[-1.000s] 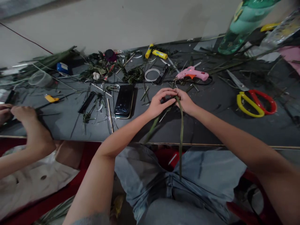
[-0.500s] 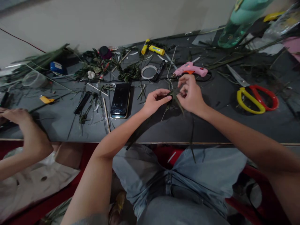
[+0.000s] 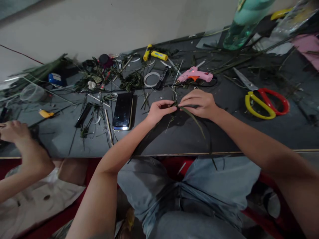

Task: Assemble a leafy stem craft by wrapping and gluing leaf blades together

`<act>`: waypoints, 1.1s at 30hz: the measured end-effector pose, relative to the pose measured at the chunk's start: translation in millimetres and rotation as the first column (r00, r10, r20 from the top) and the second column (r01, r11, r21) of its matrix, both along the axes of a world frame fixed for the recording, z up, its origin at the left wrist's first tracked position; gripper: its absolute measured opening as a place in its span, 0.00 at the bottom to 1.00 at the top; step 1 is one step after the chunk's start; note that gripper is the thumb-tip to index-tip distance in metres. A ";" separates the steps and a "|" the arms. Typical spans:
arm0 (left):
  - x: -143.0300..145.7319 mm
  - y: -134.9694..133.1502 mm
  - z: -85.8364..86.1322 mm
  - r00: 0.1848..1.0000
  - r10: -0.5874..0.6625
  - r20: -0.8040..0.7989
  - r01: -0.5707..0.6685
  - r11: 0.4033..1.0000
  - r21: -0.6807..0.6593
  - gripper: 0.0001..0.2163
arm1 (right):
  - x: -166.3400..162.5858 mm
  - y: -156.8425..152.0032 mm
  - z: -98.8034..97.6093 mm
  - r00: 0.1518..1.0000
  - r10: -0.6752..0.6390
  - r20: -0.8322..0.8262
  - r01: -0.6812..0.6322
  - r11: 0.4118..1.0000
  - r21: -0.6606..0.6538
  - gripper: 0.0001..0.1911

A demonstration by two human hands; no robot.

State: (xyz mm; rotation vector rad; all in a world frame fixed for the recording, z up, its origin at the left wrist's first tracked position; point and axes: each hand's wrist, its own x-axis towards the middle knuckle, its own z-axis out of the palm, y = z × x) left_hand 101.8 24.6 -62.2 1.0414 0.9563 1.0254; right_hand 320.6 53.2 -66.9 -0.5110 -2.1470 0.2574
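Observation:
Long green leaf strips (image 3: 195, 123) run out from between my two hands and hang past the table's front edge. My left hand (image 3: 160, 111) pinches the bunched part of them between thumb and fingers. Close beside it, my right hand (image 3: 199, 103) is closed on the strips, its fingertips nearly meeting those of the left. Just beyond my hands lies a pink hot glue gun (image 3: 195, 75) with a small red light on it. What exactly the fingertips grip is partly hidden.
Scissors (image 3: 261, 99) with red and yellow handles lie at the right. A phone (image 3: 123, 110) is left of my hands. Behind are glue sticks (image 3: 159, 55), a white wire coil (image 3: 152, 79) and a green bottle (image 3: 243, 26). A co-worker's hand (image 3: 15, 130) rests at the far left.
My right hand's fingers have straightened and come down to the strips beside my left hand. One strip now bends out to the right. The view has shifted slightly.

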 end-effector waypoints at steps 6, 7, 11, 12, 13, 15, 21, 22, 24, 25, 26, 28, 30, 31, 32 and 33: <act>-0.2 -0.3 0.6 0.997 -0.003 0.075 0.006 0.999 -0.049 0.17 | -3.9 -7.2 -1.3 0.994 -0.058 0.088 0.055 0.998 0.040 0.09; -0.6 -0.1 0.4 0.997 0.004 0.077 0.001 0.998 -0.063 0.17 | -5.1 -8.5 -0.9 0.995 -0.066 0.077 0.063 0.997 0.047 0.08; -3.1 -1.3 3.3 1.000 0.014 -0.023 -0.016 0.996 -0.092 0.16 | -5.9 -10.1 4.4 0.999 -0.040 0.029 0.039 0.999 0.028 0.07; -3.5 -2.1 5.1 0.998 0.010 -0.062 -0.015 0.996 -0.085 0.16 | -5.0 -9.6 6.9 0.999 -0.012 0.035 0.012 1.000 0.002 0.07; -3.8 -3.1 7.2 0.996 0.010 -0.094 -0.017 0.997 -0.076 0.16 | -3.8 -9.1 9.9 0.999 0.014 0.044 -0.012 0.999 -0.035 0.07; -3.5 -5.3 11.8 0.992 0.015 -0.124 -0.022 0.998 -0.053 0.15 | -1.4 -8.8 16.1 0.998 0.039 0.057 -0.032 0.992 -0.124 0.06; -3.3 -9.6 20.0 0.996 -0.008 -0.087 0.009 1.000 0.006 0.12 | -4.5 -15.9 23.8 0.999 -0.039 -0.024 0.033 0.979 -0.201 0.06; -4.2 -9.7 20.3 0.994 -0.008 -0.108 0.010 1.000 0.020 0.12 | -6.2 -17.3 23.2 0.998 -0.048 -0.035 0.040 0.977 -0.210 0.07; -6.2 -9.8 20.6 0.986 0.007 -0.165 0.003 0.998 0.057 0.11 | -9.6 -19.5 21.1 0.996 -0.080 -0.035 0.069 0.966 -0.249 0.09; -6.9 -10.0 20.7 0.981 0.018 -0.192 -0.003 0.997 0.078 0.11 | -11.1 -20.1 20.0 0.995 -0.099 -0.031 0.087 0.958 -0.275 0.10; -7.4 -10.3 20.9 0.976 0.032 -0.217 -0.011 0.995 0.096 0.12 | -12.4 -20.6 18.9 0.993 -0.114 -0.031 0.099 0.949 -0.300 0.11; -7.3 -11.4 21.3 0.965 0.058 -0.256 -0.025 0.991 0.129 0.12 | -14.6 -21.0 17.1 0.991 -0.129 -0.039 0.108 0.932 -0.346 0.12; -6.4 -12.6 21.4 0.957 0.070 -0.282 -0.024 0.987 0.161 0.12 | -16.0 -21.2 15.8 0.988 -0.142 -0.055 0.111 0.921 -0.374 0.13; -6.1 -13.0 21.3 0.955 0.071 -0.288 -0.020 0.984 0.175 0.11 | -16.5 -21.3 15.2 0.987 -0.149 -0.060 0.116 0.917 -0.382 0.13; -6.0 -13.1 21.1 0.954 0.070 -0.291 -0.015 0.982 0.187 0.11 | -16.8 -21.5 14.8 0.986 -0.157 -0.061 0.122 0.915 -0.385 0.13; -6.3 -12.9 20.8 0.954 0.064 -0.293 -0.006 0.981 0.195 0.11 | -17.0 -21.7 14.2 0.985 -0.163 -0.060 0.128 0.914 -0.385 0.13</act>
